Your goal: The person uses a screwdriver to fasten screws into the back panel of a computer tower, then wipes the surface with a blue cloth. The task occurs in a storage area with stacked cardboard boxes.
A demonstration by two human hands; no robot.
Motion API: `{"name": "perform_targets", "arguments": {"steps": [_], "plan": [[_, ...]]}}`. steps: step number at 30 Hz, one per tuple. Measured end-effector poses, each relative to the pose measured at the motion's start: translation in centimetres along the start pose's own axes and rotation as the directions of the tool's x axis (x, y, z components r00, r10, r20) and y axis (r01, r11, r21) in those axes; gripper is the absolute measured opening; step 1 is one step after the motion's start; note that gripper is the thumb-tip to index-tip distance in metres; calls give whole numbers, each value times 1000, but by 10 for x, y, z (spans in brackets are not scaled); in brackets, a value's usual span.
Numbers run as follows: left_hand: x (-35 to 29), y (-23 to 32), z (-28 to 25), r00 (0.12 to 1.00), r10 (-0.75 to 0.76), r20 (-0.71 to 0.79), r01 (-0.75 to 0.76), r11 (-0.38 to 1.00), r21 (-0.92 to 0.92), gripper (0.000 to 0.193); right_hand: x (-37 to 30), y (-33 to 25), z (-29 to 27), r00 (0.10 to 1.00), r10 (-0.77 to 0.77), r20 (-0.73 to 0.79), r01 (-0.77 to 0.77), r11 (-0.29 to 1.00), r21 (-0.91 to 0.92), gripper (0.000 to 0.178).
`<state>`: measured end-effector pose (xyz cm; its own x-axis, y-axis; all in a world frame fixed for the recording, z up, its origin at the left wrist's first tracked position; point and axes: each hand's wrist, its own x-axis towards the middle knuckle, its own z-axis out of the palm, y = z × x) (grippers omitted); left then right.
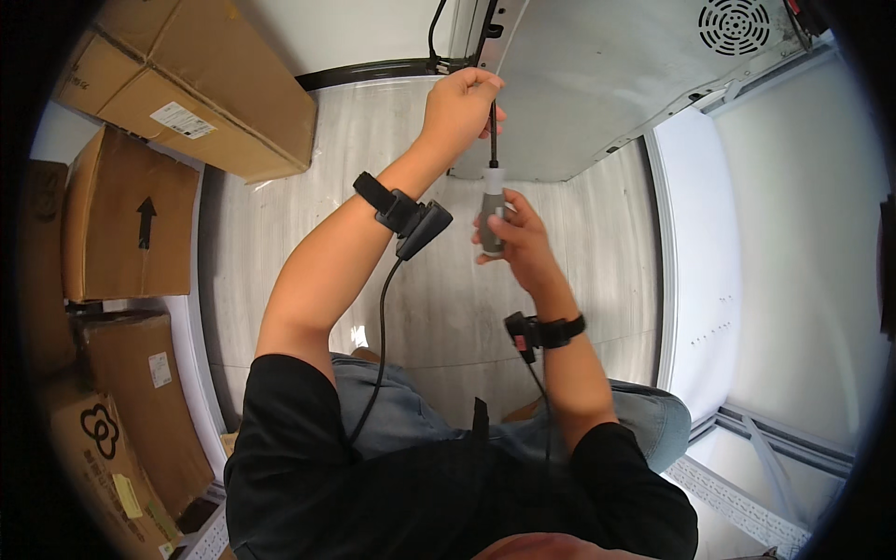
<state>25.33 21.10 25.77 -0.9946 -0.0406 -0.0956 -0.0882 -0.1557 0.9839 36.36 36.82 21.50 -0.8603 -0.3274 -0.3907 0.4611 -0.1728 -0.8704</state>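
A screwdriver (495, 219) with a grey handle and a long dark shaft points away from me, its tip end at the edge of a large grey metal panel (597, 84). My right hand (525, 241) is wrapped round the handle. At the far end of the shaft, my left hand (459, 112) is closed, thumb and fingers pinched about the tip end. Those fingers hide the tip, and I cannot make out whether a small part is between them as well.
Cardboard boxes (140, 224) are stacked along the left. A white frame (695, 252) with a pale panel stands on the right. Black straps with small devices (399, 213) sit on both wrists, and their cables run down to my body. Grey wood-look flooring (420, 308) lies below.
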Motion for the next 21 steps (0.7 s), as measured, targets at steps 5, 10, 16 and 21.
{"name": "perform_targets", "arguments": {"steps": [5, 10, 16, 21], "plan": [[-3, -1, 14, 996, -92, 12, 92, 950, -300, 22, -20, -78, -51, 987, 132, -94, -151, 961, -232, 39], [-10, 7, 63, 968, -90, 232, 193, 861, -470, 22, -61, -175, -99, 979, 164, -124, -197, 916, -350, 29], [-12, -8, 166, 898, -32, 439, 297, 782, -549, 22, -133, -255, -156, 969, 120, -214, -226, 780, -583, 34], [-25, -28, 293, 799, -67, 597, 338, 872, -355, 19, -217, -246, -281, 934, 47, -353, -250, 793, -556, 38]]}}
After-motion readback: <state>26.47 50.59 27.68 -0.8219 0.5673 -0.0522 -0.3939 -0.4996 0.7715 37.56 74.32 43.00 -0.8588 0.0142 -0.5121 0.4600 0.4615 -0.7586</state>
